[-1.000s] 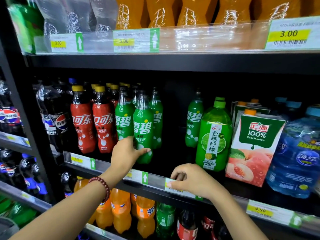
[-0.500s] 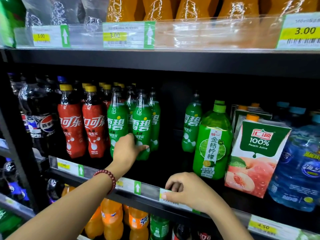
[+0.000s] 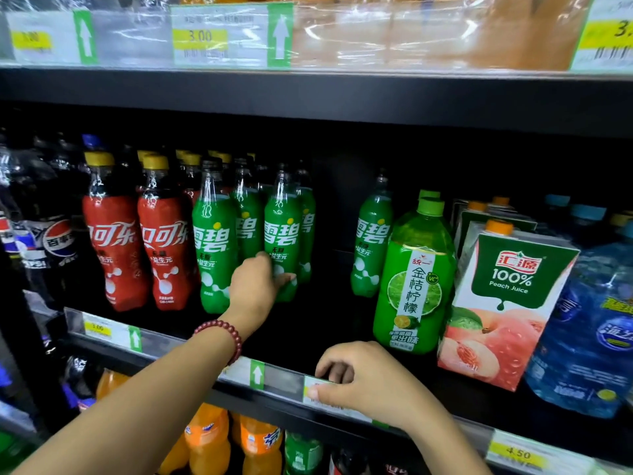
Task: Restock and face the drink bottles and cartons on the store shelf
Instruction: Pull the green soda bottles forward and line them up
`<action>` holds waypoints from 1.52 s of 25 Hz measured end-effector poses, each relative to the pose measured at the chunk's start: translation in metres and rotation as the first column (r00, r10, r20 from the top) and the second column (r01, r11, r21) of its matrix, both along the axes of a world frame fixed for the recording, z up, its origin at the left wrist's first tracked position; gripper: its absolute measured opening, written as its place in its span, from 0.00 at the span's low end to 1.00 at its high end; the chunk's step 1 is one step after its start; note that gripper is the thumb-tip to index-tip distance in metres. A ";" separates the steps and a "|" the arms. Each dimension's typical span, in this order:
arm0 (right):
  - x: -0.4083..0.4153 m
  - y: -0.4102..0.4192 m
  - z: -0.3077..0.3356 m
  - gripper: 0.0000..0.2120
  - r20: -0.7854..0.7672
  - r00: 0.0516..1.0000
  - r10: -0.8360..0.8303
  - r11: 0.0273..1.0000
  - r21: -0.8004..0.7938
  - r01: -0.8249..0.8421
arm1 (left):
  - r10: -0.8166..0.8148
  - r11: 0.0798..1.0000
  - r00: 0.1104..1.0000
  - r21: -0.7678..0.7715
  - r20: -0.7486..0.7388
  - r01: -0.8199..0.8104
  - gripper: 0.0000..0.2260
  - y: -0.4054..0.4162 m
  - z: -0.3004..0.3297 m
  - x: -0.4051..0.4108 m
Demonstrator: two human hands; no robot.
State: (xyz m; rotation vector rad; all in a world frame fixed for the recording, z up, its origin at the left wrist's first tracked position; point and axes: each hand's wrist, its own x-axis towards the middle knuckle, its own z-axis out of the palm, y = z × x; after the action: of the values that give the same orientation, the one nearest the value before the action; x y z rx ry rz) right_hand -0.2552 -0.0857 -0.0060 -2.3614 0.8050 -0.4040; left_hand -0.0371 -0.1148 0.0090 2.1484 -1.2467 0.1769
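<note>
The step in hand looks like facing the green soda row on the middle shelf (image 3: pixel 308 337): the left hand (image 3: pixel 255 287) has its grip closed around the lower part of a green Sprite bottle (image 3: pixel 281 234), with the thumb across the front of the label, and this bottle stands in the front of the second green column, just beside the first one. The right hand (image 3: pixel 363 382) rests on the price rail (image 3: pixel 274 375) at the shelf edge, its fingers curled over the rail and the thumb pressing a price tag; it holds no bottle. I judge that the next move calls for a pull of the gripped bottle toward the rail, or a small turn so the label looks straight forward, while the neighbours are kept upright. A dark gap remains between this group and a single green Sprite bottle at the right (image 3: pixel 371 241), so the restock seems not complete. Counted at the front: two red cola bottles (image 3: pixel 137 252), with more yellow caps behind; about four Sprite bottles in the left group, plus the single one; one large lime drink bottle (image 3: pixel 414 286), a second cap behind it; one peach juice carton (image 3: pixel 507 303) in front, at least two behind.
</note>
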 end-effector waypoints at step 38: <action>0.000 0.000 0.005 0.14 -0.013 0.999 -0.035 0.999 0.017 0.035 | -0.503 0.859 0.812 -0.074 -0.296 0.506 0.32 -0.056 0.017 -0.061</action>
State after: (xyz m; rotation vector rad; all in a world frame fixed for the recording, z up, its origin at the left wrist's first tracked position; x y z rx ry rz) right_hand -0.2548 -0.0858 -0.0009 -2.3386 0.8538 -0.3956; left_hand -0.0982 -0.1705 0.0256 1.6857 -1.5716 -0.3786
